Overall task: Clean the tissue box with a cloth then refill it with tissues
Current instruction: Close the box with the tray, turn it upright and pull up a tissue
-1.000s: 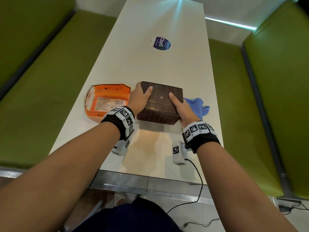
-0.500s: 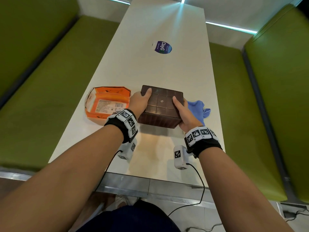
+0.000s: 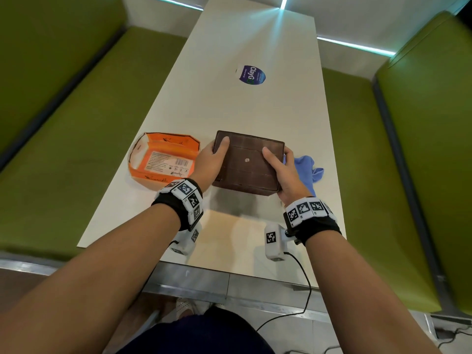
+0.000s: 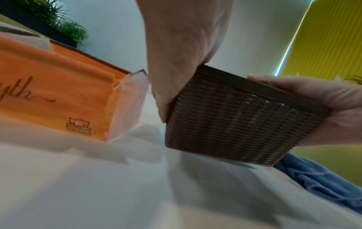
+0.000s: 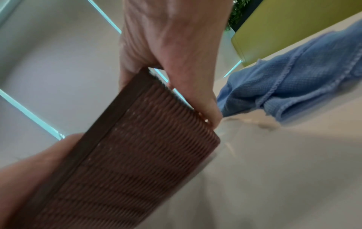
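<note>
Both hands, left hand point(image 3: 209, 162) and right hand point(image 3: 283, 172), grip the tissue box point(image 3: 249, 162) off the table point(image 3: 229, 98); a slip drops it onto the cloth point(image 3: 307, 169).

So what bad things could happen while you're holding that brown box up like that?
The brown woven tissue box is held tilted off the table by the left hand and right hand at its sides only, so it might slip. Lowered carelessly, it could land on the blue cloth or bump the orange tissue pack beside it.
</note>
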`<state>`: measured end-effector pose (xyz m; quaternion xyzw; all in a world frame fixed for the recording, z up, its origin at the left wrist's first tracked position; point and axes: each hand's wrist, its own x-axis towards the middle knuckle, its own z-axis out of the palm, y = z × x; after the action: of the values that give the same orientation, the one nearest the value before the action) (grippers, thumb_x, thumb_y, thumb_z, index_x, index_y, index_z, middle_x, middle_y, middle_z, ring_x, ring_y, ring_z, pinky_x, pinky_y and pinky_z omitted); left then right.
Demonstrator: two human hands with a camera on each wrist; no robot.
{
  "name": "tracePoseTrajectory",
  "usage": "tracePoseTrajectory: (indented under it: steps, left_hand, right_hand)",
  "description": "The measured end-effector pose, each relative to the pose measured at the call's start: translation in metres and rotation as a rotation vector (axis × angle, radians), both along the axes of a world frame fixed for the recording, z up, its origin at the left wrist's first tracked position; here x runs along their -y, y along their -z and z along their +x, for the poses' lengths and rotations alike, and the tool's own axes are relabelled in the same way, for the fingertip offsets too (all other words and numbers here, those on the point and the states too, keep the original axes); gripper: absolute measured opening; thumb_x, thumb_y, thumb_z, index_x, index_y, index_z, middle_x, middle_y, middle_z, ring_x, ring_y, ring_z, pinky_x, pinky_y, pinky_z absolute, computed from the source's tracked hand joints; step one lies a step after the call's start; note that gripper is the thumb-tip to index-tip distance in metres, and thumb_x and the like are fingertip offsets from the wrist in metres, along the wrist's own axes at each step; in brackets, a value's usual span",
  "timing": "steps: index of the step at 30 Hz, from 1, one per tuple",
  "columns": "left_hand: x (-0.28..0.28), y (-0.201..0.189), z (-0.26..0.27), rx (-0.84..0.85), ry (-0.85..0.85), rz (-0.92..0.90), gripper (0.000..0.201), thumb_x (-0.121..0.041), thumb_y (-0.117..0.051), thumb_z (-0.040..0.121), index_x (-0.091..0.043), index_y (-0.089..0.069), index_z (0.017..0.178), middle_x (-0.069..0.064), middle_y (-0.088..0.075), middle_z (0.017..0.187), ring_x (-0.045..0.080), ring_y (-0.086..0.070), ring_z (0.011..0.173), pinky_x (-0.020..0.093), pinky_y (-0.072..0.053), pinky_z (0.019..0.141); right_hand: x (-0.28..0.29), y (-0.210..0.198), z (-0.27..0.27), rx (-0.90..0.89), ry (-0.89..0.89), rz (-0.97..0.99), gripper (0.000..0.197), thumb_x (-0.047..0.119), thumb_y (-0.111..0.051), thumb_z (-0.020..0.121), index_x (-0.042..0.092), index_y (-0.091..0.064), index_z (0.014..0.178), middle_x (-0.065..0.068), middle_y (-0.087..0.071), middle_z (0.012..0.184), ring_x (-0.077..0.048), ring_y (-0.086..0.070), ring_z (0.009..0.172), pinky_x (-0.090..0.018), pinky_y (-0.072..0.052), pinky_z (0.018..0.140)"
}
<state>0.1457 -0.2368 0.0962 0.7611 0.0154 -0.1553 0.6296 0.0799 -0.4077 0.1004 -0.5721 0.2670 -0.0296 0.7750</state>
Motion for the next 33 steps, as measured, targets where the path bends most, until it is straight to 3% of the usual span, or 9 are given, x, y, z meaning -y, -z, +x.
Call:
tracePoseTrajectory:
  steps: [5,8,12,15,18,22,25,30,33]
  left_hand:
    - [-0.012,-0.008,-0.02,-0.384,0.139,-0.373,0.046,-0.053,-0.06,0.089,-0.019,-0.064,0.12,0.004,-0.075,0.108,0.022,-0.072,0.099,0.043,-0.057,0.089]
    - [-0.02,-0.021,-0.031,-0.368,0.22,-0.498,0.044,-0.042,-0.065,0.089,-0.013,-0.065,0.122,0.01,-0.072,0.116,0.026,-0.068,0.109,0.041,-0.056,0.092]
    - [-0.017,-0.039,-0.044,-0.133,0.167,-0.433,0.058,-0.031,-0.082,0.066,-0.022,-0.055,0.117,0.001,-0.064,0.118,0.016,-0.065,0.108,0.028,-0.057,0.085]
    - [-0.021,-0.047,-0.051,0.237,0.243,-0.154,0.097,-0.047,-0.087,0.052,-0.032,-0.036,0.134,-0.006,-0.039,0.135,-0.002,-0.044,0.124,0.022,-0.043,0.105]
    - [-0.026,-0.053,-0.059,0.609,0.429,0.026,0.106,-0.05,-0.086,0.051,-0.022,-0.034,0.139,-0.004,-0.031,0.132,0.006,-0.033,0.13,0.037,-0.032,0.116]
    - [-0.029,-0.05,-0.066,0.866,0.644,0.166,0.099,-0.045,-0.087,0.06,-0.016,-0.035,0.139,0.003,-0.033,0.14,0.022,-0.016,0.146,0.061,-0.02,0.114]
    - [-0.036,-0.041,-0.064,0.879,0.679,0.176,0.097,-0.041,-0.087,0.066,-0.02,-0.03,0.142,0.007,-0.024,0.152,0.03,-0.002,0.151,0.063,-0.016,0.116]
    - [-0.044,-0.031,-0.068,0.522,0.721,0.254,0.151,-0.042,-0.094,0.049,-0.045,0.022,0.146,-0.004,0.025,0.16,0.015,0.013,0.151,0.031,-0.011,0.121]
    - [-0.04,-0.035,-0.066,0.196,0.696,0.095,0.146,-0.035,-0.09,0.057,-0.032,0.023,0.149,-0.008,-0.014,0.16,0.006,-0.021,0.145,0.006,-0.021,0.112]
  right_hand:
    - [0.007,-0.005,-0.023,0.115,0.006,-0.023,0.057,0.023,-0.073,0.083,0.029,-0.044,0.132,0.002,-0.068,0.106,-0.019,-0.07,0.095,-0.045,-0.058,0.084]
    - [0.012,-0.009,-0.033,0.079,0.017,0.018,0.058,0.045,-0.074,0.079,0.032,-0.046,0.128,-0.007,-0.056,0.131,-0.028,-0.064,0.112,-0.056,-0.052,0.09]
    - [0.019,-0.023,-0.041,0.009,-0.057,0.102,0.076,0.079,-0.05,0.073,0.029,-0.05,0.13,-0.01,-0.051,0.142,-0.029,-0.056,0.125,-0.057,-0.048,0.097]
    - [0.032,-0.027,-0.049,0.006,-0.178,0.277,0.088,0.085,-0.024,0.073,0.028,-0.052,0.134,-0.008,-0.054,0.142,-0.027,-0.052,0.13,-0.053,-0.037,0.109]
    - [0.043,-0.027,-0.052,-0.184,-0.276,0.335,0.098,0.09,-0.014,0.07,0.028,-0.052,0.136,-0.012,-0.058,0.137,-0.038,-0.057,0.122,-0.064,-0.037,0.103]
    - [0.049,-0.028,-0.055,-0.229,-0.277,0.37,0.073,0.081,-0.034,0.08,0.034,-0.051,0.134,-0.006,-0.059,0.135,-0.037,-0.056,0.119,-0.065,-0.043,0.091]
    - [0.045,-0.038,-0.057,-0.228,-0.235,0.316,0.036,0.058,-0.047,0.088,0.034,-0.062,0.111,0.002,-0.065,0.11,-0.022,-0.061,0.093,-0.046,-0.05,0.082]
    - [0.035,-0.035,-0.066,-0.079,-0.171,0.412,0.039,0.032,-0.067,0.068,0.02,-0.069,0.105,-0.005,-0.068,0.108,-0.021,-0.066,0.093,-0.039,-0.056,0.079]
    - [0.024,-0.027,-0.061,-0.014,-0.109,0.341,0.069,0.028,-0.068,0.071,0.014,-0.048,0.136,-0.013,-0.054,0.139,-0.031,-0.052,0.125,-0.05,-0.049,0.098]
